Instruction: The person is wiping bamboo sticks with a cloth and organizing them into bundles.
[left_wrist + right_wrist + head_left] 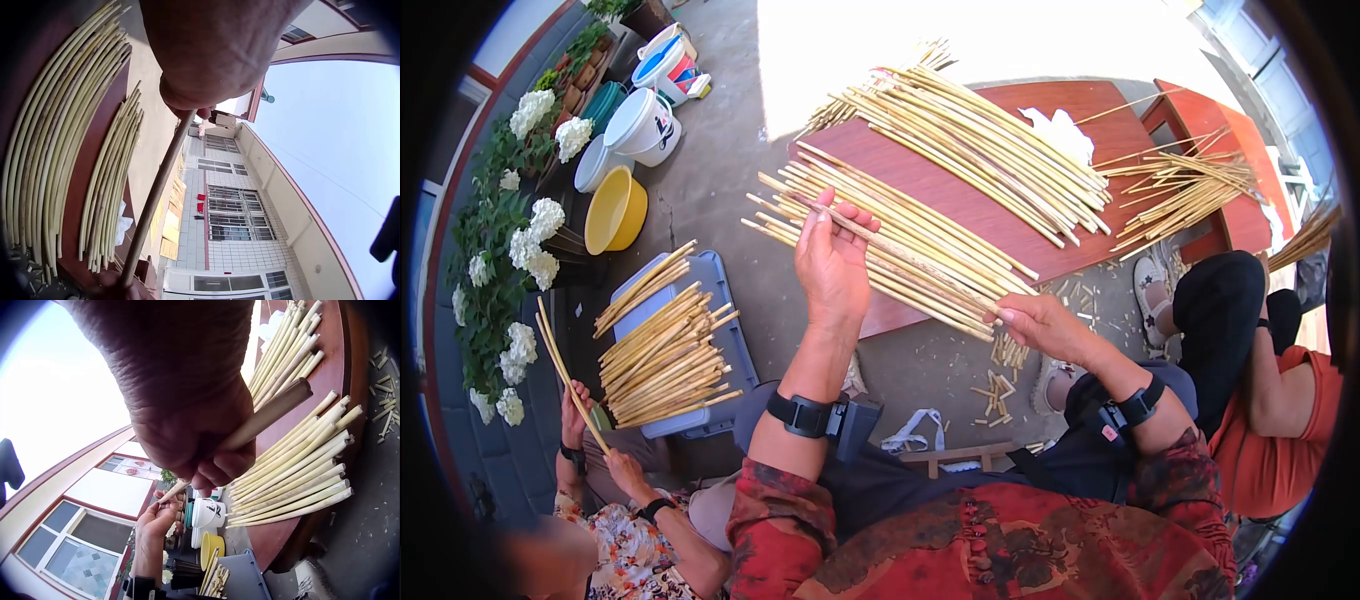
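A long, thin brownish cane stick [920,262] is held slantwise between both hands, over the near row of pale cane sticks [945,222] on the red-brown table. My left hand [836,275] pinches it toward its far-left end, palm turned up. Around the other end curl the fingers of my right hand [1048,327]. In the right wrist view a short cut end of the stick [269,419] pokes out past the right hand [194,440]. The left wrist view shows the stick [156,194] running down from the left hand [206,62].
Another row of sticks [980,150] lies farther back on the table [880,150]. Thin sticks [1190,190] are heaped at right. At left, a blue-grey bin [735,320] carries more sticks, beside a person holding two sticks. Another person sits at right. Short offcuts [997,392] litter the floor.
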Available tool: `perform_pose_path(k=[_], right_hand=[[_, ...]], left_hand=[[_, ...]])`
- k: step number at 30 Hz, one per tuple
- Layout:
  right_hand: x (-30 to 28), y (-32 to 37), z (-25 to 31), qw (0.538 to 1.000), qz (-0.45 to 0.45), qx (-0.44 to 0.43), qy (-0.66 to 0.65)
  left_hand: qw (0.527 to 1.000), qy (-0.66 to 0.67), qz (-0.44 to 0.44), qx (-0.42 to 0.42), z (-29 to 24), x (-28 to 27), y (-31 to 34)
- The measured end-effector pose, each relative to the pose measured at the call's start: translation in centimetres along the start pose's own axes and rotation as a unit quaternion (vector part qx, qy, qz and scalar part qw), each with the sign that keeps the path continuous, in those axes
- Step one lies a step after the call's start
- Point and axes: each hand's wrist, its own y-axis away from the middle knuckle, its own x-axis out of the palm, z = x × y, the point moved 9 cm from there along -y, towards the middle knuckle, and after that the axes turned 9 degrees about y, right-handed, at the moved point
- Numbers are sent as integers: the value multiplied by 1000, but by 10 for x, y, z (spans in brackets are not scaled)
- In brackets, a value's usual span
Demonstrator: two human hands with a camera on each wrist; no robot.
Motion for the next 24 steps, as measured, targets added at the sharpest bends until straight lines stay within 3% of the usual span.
perform_pose_path(k=[5,8,12,16,20,24], right_hand=[[9,6,0,997,52,40,-41],[9,3,-6,995,38,27,-83],[10,-1,-4,995,45,43,-84],[-4,-14,-12,997,-72,-2,29],[-24,-18,3,970,-173,-50,160],[-26,-33,6,965,-184,-66,174]], left_hand=[[999,8,-28,23,-15,-8,-5],[999,5,-33,12,2,-4,5],[996,-11,21,-83,52,11,37],[976,-116,5,-185,68,1,41],[985,-133,-83,-72,21,-14,14],[974,-151,-165,21,-8,-33,9]])
